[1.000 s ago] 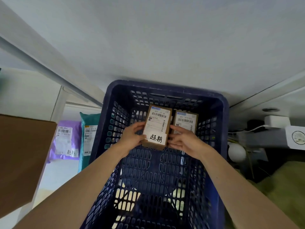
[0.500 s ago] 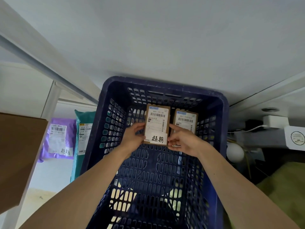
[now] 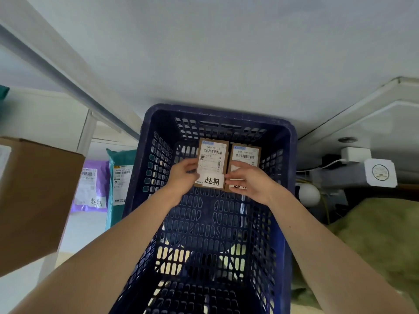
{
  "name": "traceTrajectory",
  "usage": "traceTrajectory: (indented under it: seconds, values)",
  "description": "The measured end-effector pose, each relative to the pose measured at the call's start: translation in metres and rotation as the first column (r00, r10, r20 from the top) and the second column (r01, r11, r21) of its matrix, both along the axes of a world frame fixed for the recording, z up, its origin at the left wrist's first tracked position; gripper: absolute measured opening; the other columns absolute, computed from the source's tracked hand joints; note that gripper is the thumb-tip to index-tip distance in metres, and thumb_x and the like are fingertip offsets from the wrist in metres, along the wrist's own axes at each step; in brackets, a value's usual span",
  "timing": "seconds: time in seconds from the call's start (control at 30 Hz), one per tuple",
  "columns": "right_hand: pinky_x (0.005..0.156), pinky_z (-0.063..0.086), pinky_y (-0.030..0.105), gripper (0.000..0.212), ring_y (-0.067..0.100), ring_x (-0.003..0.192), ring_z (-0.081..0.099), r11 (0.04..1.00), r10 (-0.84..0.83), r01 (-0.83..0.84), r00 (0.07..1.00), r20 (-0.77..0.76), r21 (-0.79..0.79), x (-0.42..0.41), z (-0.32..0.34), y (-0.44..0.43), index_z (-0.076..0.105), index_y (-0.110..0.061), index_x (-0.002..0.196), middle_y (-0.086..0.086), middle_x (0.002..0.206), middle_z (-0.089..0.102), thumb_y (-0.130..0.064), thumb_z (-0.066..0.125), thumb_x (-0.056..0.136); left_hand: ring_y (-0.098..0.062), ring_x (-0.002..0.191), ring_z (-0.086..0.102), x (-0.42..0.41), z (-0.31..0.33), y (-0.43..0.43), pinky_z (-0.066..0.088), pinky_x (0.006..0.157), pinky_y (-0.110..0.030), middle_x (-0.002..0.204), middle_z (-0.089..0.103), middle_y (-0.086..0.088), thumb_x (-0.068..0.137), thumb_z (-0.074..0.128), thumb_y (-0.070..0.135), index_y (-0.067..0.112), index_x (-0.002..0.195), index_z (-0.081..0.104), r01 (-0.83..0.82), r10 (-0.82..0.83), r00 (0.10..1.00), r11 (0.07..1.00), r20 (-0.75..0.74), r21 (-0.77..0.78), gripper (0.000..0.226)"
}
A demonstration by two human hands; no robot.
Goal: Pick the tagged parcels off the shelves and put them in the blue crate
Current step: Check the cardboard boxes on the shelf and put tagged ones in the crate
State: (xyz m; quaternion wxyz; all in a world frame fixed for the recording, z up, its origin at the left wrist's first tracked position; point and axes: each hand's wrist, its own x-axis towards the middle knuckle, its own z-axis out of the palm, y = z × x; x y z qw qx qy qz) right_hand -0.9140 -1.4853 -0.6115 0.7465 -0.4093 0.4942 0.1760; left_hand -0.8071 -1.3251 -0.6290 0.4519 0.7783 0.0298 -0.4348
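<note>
The blue crate point(image 3: 215, 112) stands open below the person. At its far end the left hand point(image 3: 184, 175) and right hand point(image 3: 251, 177) pinch the tagged box point(image 3: 212, 159) by its side edges, just beside a second box point(image 3: 246, 152). This looks like the setting-down step. The next move would be to release cleanly, then reach for the purple mailer point(image 3: 93, 184) on the shelf.

Both forearms bare, extended forward, converging toward grips. Left grip point(image 3: 183, 175) pinches left edge of parcel point(image 3: 212, 159), fingers curled onto its face. Right grip point(image 3: 249, 180) pinches right edge, back of hand up, fingers curled. Grips level, parcel between them.
</note>
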Motion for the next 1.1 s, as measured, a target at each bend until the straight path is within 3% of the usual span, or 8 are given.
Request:
traceTrajectory:
  seconds: [0.17,0.27,0.37,0.5,0.63,0.8,0.97,1.1]
  values:
    - [0.098,0.049,0.036,0.048,0.025,0.115,0.059,0.998,0.03,-0.028,0.999,0.04,-0.055,-0.006,0.033,0.003,0.05,-0.019,0.135,0.005,0.11,0.065,-0.003,0.056,0.09,-0.019,0.109,0.057,-0.016,0.039,-0.007,0.053,0.075,-0.023,0.12,0.059,-0.007,0.089,0.054,-0.011,0.01,0.128,0.055,-0.031,0.03,1.0,0.998,-0.005,-0.057,0.045]
    - [0.095,0.049,0.035,0.042,0.025,0.116,0.059,0.996,0.04,-0.035,0.997,0.071,-0.08,-0.014,0.061,0.009,0.054,-0.018,0.131,0.005,0.11,0.066,-0.001,0.053,0.092,-0.02,0.112,0.057,-0.029,0.062,-0.004,0.054,0.09,-0.036,0.122,0.06,-0.005,0.088,0.055,-0.01,0.013,0.128,0.055,-0.036,0.038,0.999,0.997,0.023,-0.072,0.046]
    - [0.098,0.049,0.037,0.035,0.023,0.111,0.06,0.992,0.064,-0.051,0.991,0.116,-0.114,-0.03,0.093,0.017,0.058,-0.019,0.121,0.004,0.107,0.067,-0.001,0.05,0.093,-0.019,0.111,0.059,-0.046,0.087,0.006,0.053,0.093,-0.037,0.123,0.061,-0.004,0.088,0.056,-0.007,0.016,0.125,0.058,-0.023,0.027,0.998,0.996,0.051,-0.092,0.044]
    - [0.099,0.048,0.036,0.025,0.015,0.094,0.061,0.985,0.085,-0.056,0.982,0.17,-0.164,-0.065,0.135,0.033,0.059,-0.022,0.105,0.0,0.094,0.066,-0.001,0.051,0.093,-0.019,0.109,0.061,-0.077,0.131,0.028,0.054,0.083,-0.03,0.121,0.063,-0.002,0.089,0.057,-0.005,0.026,0.111,0.061,-0.055,0.071,0.991,0.989,0.11,-0.14,0.039]
    - [0.085,0.052,0.032,0.029,0.017,0.097,0.061,0.978,0.103,-0.056,0.967,0.233,-0.2,-0.104,0.169,0.057,0.056,-0.017,0.118,0.002,0.101,0.065,-0.002,0.053,0.093,-0.022,0.106,0.06,-0.121,0.177,0.06,0.051,0.094,-0.039,0.121,0.061,-0.006,0.091,0.051,-0.008,0.016,0.122,0.058,-0.105,0.136,0.981,0.971,0.135,-0.214,0.039]
    - [0.074,0.054,0.029,0.031,0.019,0.106,0.061,0.966,0.165,-0.087,0.933,0.32,-0.243,-0.148,0.211,0.095,0.055,-0.017,0.123,0.006,0.12,0.062,-0.005,0.054,0.094,-0.021,0.108,0.061,-0.171,0.231,0.103,0.052,0.091,-0.035,0.121,0.061,-0.006,0.09,0.053,-0.009,0.014,0.128,0.056,-0.118,0.178,0.957,0.96,0.228,-0.254,0.044]
    - [0.079,0.055,0.032,0.026,0.021,0.105,0.063,0.95,0.244,-0.133,0.882,0.403,-0.283,-0.183,0.256,0.144,0.059,-0.018,0.116,0.006,0.113,0.064,-0.006,0.056,0.093,-0.027,0.114,0.059,-0.22,0.286,0.15,0.052,0.092,-0.038,0.124,0.061,-0.011,0.09,0.054,-0.008,0.01,0.129,0.056,-0.136,0.235,0.921,0.941,0.311,-0.309,0.043]
    - [0.089,0.053,0.037,0.026,0.021,0.103,0.063,0.935,0.296,-0.165,0.848,0.439,-0.313,-0.202,0.284,0.18,0.06,-0.018,0.116,0.006,0.109,0.065,-0.006,0.054,0.094,-0.022,0.1,0.062,-0.254,0.314,0.183,0.054,0.076,-0.027,0.119,0.062,-0.01,0.089,0.058,-0.007,0.01,0.126,0.056,-0.134,0.255,0.9,0.934,0.353,-0.332,0.041]
